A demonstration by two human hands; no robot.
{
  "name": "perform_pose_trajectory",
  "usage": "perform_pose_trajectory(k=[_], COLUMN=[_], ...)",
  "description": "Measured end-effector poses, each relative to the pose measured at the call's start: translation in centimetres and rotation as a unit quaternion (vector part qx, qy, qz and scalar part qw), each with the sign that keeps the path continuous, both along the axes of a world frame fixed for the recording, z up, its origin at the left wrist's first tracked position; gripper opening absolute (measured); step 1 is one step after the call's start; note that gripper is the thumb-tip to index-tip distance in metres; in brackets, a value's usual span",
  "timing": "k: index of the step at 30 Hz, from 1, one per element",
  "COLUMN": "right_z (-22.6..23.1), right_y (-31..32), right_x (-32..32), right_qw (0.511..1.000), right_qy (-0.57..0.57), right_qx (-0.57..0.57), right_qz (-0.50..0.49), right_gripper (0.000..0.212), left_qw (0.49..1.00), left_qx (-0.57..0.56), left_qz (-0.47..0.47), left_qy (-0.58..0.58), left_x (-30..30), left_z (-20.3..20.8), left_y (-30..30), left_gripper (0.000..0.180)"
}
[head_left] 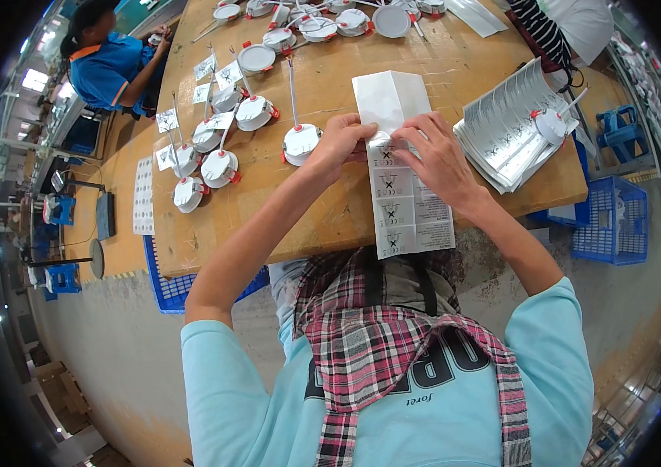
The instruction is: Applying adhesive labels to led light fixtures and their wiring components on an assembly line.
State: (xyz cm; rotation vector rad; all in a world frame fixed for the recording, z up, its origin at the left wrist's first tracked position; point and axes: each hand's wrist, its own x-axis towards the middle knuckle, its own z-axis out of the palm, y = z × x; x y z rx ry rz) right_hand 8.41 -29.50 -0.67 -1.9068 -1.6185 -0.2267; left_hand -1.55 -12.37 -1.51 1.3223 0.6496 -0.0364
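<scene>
A long sheet of printed labels (412, 214) lies before me, its bare white upper part (390, 89) creased and its lower end over the table's front edge. My left hand (340, 142) pinches the sheet's left side, thumb on top. On the right side, my right hand (438, 156) bends its fingers and thumb together at the sheet's uppermost printed row; whether a label edge is between them is hidden. Just left of my left hand sits a round white downlight (302, 145) with red clips and a wire sticking up.
Several downlights (220, 167), some with tagged wires, stand at the left; more (319, 29) crowd the far side. A stack of label sheets (494, 148) lies right, a downlight (550, 126) on it. Blue crates (611, 222) stand beyond. Another person (116, 70) works at far left.
</scene>
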Motion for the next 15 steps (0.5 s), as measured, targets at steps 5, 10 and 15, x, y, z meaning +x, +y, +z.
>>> perform_pose_trajectory(k=[5,10,15], right_z=[0.9,1.4,2.4], right_y=[0.6,1.7,1.8], right_x=[0.0,0.9,1.1], right_qw=[1.0,0.996,0.991], right_qy=[-0.013,-0.041,-0.073], right_qx=[-0.013,-0.08,-0.107], right_qz=[0.005,0.018,0.012], right_gripper=[0.022,0.022,0.022], left_qw=[0.999,0.997,0.996], left_qx=[-0.033,-0.061,-0.06], left_qz=[0.027,0.046,0.073], left_qy=[0.009,0.01,-0.002], left_x=[0.1,0.6,1.1], left_z=[-0.7,-1.1,-0.6], left_y=[0.1,-0.3,-1.2], left_gripper=[0.02,0.016,0.014])
